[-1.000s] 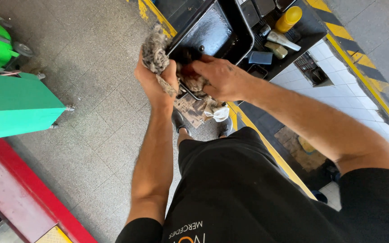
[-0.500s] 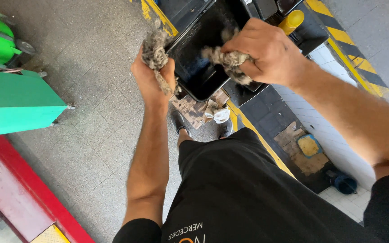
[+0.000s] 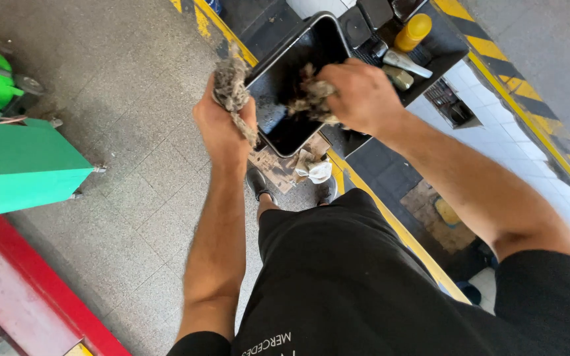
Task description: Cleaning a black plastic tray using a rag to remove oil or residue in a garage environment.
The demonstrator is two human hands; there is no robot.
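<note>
Wiping: the right hand point(image 3: 364, 95) presses a wad of frayed rag point(image 3: 311, 102) against the inner face of a dark metal tray point(image 3: 291, 125), which is held tilted up off the floor, at about 12 o'clock from the person's body.
Left hand: the left hand point(image 3: 222, 125) is clamped on the tray's near-left edge, at roughly 11 o'clock, with a second clump of rag point(image 3: 232, 89) bunched between palm and rim.
Right hand grip: fingers closed tight around the wad, knuckles up, at about 1 o'clock.
Tray: glossy and wet-looking inside, rounded corners, its far end pointing toward 1 o'clock.
Doing it well, as a judgement: keep the left grip firm so the tray does not swing under the rubbing pressure; work the wad in overlapping strokes into the corners, turning it to a cleaner side as it loads up.
Risk: the slick rim could slip; the rag under the left palm should help.
Nearby: a yellow bottle point(image 3: 411, 31) in a black parts tray point(image 3: 446, 49) at 1 o'clock; a green machine point(image 3: 21, 165) at 9 o'clock; a yellow floor line point(image 3: 390, 224) underfoot.
</note>
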